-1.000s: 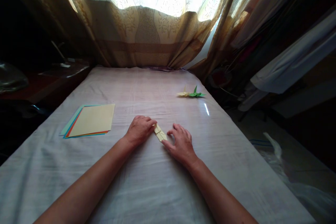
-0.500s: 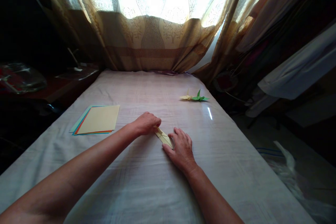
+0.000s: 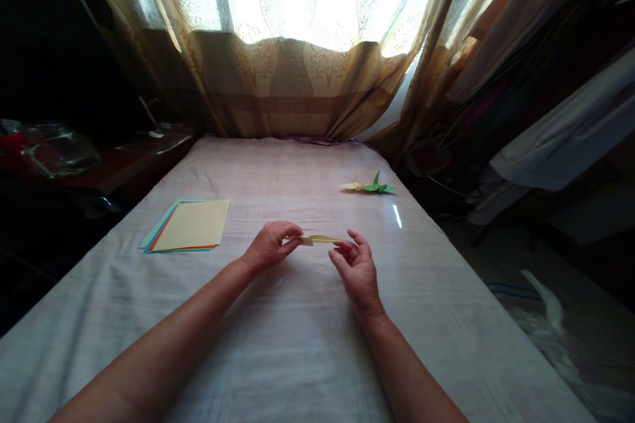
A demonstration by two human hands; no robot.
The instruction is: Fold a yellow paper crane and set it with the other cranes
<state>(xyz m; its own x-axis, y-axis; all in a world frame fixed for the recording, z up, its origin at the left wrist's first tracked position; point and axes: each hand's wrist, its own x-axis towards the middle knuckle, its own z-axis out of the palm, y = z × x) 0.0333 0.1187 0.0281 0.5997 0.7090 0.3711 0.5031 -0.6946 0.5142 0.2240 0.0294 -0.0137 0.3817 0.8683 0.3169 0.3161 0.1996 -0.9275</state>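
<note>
So the left forearm [image 3: 169, 337] is coming in from 7 o'clock, the right forearm [image 3: 411, 357] from 5. Left hand [image 3: 268, 246] is pinching one end of the folded yellow paper [image 3: 320, 238], which is pointing out toward 3 o'clock, long axis running 9-to-3. Right hand [image 3: 361, 271] is hovering at the far tip, thumb and fingers apart; can't tell if it's touching. Paper stack [image 3: 193, 226] is sitting at 10, green folded figure [image 3: 378, 188] at 1.
</note>
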